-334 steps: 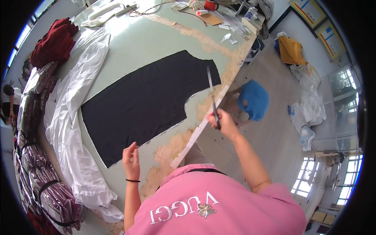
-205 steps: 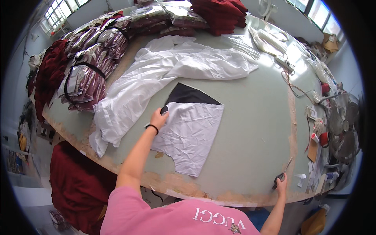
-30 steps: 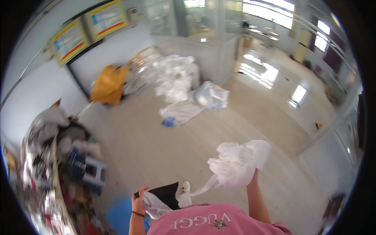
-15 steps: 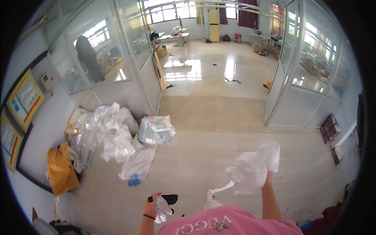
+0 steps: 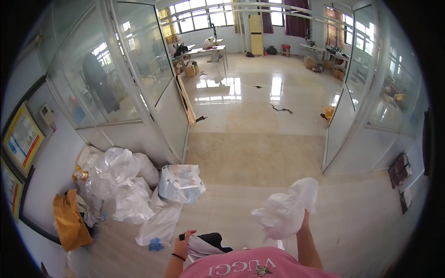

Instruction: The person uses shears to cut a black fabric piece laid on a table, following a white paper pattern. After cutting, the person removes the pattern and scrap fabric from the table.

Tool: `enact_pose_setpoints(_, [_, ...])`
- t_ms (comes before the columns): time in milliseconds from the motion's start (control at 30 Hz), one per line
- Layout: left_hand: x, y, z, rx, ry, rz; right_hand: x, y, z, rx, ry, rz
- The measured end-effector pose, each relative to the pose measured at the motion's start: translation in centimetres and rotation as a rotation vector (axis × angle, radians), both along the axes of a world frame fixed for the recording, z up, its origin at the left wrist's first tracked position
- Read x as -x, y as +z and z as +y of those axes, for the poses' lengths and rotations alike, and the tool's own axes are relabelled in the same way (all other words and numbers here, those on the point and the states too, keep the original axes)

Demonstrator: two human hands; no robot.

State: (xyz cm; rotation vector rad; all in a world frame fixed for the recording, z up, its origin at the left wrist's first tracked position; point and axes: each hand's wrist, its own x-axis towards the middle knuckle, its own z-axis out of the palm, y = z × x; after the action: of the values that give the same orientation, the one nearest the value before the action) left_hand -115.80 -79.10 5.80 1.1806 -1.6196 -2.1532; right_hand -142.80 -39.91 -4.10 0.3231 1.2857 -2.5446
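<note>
My right hand (image 5: 304, 222) is closed on a crumpled, thin white plastic bag (image 5: 286, 207), raised ahead of me on the right. The bag puffs out above and to the left of the fingers. Low in front of my body, my left hand (image 5: 182, 244) grips a grey-and-black cloth item (image 5: 204, 245); its exact kind is hard to make out. My pink shirt hides the lower part of that cloth.
Clear plastic bags (image 5: 116, 180) lie heaped by the left wall, beside a printed white-and-blue bag (image 5: 181, 183) and a mustard-yellow sack (image 5: 70, 221). Glass partitions (image 5: 153, 83) flank a wide opening. Beyond it are worktables (image 5: 204, 48) and a dark strap (image 5: 282, 109) on the floor.
The doorway and the bag heap appear lower and nearer as my view shifts forward. The white bag has moved slightly left, and its twisted tail no longer shows. Both hands keep their hold.
</note>
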Motion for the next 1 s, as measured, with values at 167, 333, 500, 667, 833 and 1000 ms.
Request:
enact_pose_setpoints(167, [5.8,-1.9,-3.7,-0.085,0.093,-0.021,9.4,5.1,-7.6,0.162,0.17,0.187])
enact_pose_setpoints(333, [15.0,-3.8,-9.1,-0.111,0.134,-0.008,18.9,3.5,-10.6,0.189,0.196,0.251])
enact_pose_setpoints(500, [29.8,-2.6,-15.2,-0.002,-0.053,0.023,26.7,4.2,-11.9,0.165,0.037,0.266])
enact_pose_setpoints(667, [46.0,2.0,-18.9,0.093,-0.311,0.105,32.9,4.9,-12.6,0.116,-0.124,0.229])
enact_pose_setpoints(833, [59.1,2.3,-20.8,-0.004,-0.396,0.18,40.6,2.9,-13.2,0.095,-0.202,0.19])
enact_pose_setpoints(1000, [65.1,-1.1,-23.2,-0.013,-0.231,0.109,53.0,2.4,-16.3,0.121,-0.142,0.179])
